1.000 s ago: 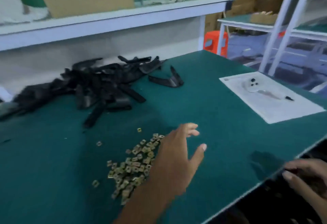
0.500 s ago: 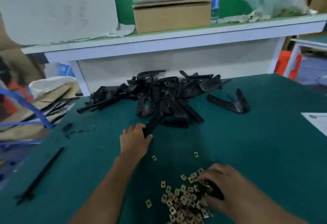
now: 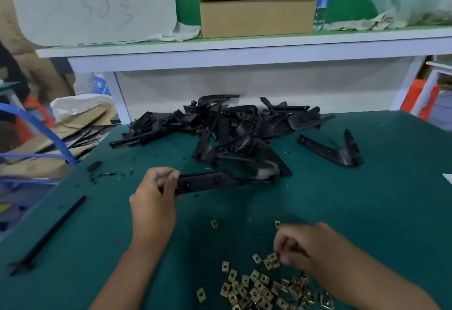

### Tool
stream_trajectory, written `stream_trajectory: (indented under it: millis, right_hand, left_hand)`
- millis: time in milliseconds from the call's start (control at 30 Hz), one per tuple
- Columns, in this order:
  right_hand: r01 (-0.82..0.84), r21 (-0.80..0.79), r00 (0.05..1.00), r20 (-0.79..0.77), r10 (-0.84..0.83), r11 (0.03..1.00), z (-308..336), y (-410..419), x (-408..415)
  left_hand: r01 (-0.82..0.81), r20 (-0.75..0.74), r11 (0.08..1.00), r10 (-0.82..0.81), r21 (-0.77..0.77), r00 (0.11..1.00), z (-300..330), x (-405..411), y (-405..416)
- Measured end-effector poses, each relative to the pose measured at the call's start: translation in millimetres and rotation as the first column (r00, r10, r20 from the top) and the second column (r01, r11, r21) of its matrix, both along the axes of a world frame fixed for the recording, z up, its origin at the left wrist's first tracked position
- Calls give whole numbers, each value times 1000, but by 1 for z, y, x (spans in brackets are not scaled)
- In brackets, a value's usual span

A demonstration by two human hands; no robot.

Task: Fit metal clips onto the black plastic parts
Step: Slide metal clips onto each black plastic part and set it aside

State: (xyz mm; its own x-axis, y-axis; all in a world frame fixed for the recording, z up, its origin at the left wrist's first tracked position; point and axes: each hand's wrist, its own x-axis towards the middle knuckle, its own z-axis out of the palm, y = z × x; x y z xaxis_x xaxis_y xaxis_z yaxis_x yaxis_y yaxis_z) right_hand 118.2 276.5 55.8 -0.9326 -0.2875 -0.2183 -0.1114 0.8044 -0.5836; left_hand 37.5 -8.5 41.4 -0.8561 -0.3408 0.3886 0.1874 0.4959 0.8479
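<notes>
The left hand [image 3: 152,197] pinches the near-left end of a black plastic part [image 3: 205,182] lying flat just near of the black pile [image 3: 227,128]; the right hand [image 3: 302,246], fingers curled, picks at the far edge of the brass-coloured metal clips [image 3: 259,287]. All this rests on the green table [image 3: 367,212]; a lone black strip [image 3: 49,234] lies well to the left.

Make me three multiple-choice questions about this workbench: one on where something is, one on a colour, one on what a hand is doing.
1. Where does the cardboard box stand?
A. on the shelf behind the table
B. on the green mat
C. on the floor

2. What colour are the metal clips?
A. blue
B. brass-yellow
C. white

3. What is the left hand doing?
A. lying flat
B. hanging off the table
C. gripping a black plastic part

Answers: 1 A, it sits on the white shelf. 2 B, the heap gleams yellowish. 3 C, fingers curl round the part's end.
</notes>
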Motion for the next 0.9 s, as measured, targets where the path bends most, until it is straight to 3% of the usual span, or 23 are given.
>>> stream_trajectory:
  millis: [100, 200, 300, 400, 467, 533, 633, 700, 767, 900]
  right_hand:
    - [61, -146, 994, -75, -73, 987, 5, 1, -11]
    - [164, -381, 965, -129, -228, 910, 1, -8, -28]
    - [309, -676, 935, 87, -345, 669, -5, -18, -38]
    - [395, -803, 911, 277, -306, 446, -10, -21, -38]
    - [395, -840, 913, 311, -265, 372, -15, -20, -36]
    - [373, -857, 921, 295, -253, 355, -17, -19, -35]
    - [312, -865, 931, 197, -306, 393, -16, -18, -35]
    - [261, -857, 927, 95, -363, 444, -16, -18, -35]
    - [274, -853, 906, 74, -416, 445, -16, -19, -33]
    - [300, -846, 894, 88, -440, 440, -20, -16, -34]
  left_hand:
    - [82, 82, 965, -105, 248, 991, -9, 11, 3]
    - [218, 85, 842, -297, 494, 951, -18, 20, 9]
    - [363, 72, 756, -473, 545, 878, -29, 27, 17]
    - [456, 63, 691, -585, 561, 809, -34, 28, 22]
    - [484, 37, 563, -677, 670, 735, -32, 29, 24]
    - [424, -19, 337, -764, 841, 645, -29, 31, 28]
    - [347, -82, 104, -872, 932, 483, -28, 39, 36]
    - [329, -122, 7, -921, 944, 370, -29, 44, 39]
    - [394, -105, 40, -935, 918, 340, -31, 45, 38]
    - [585, 5, 289, -899, 758, 438, -30, 43, 35]
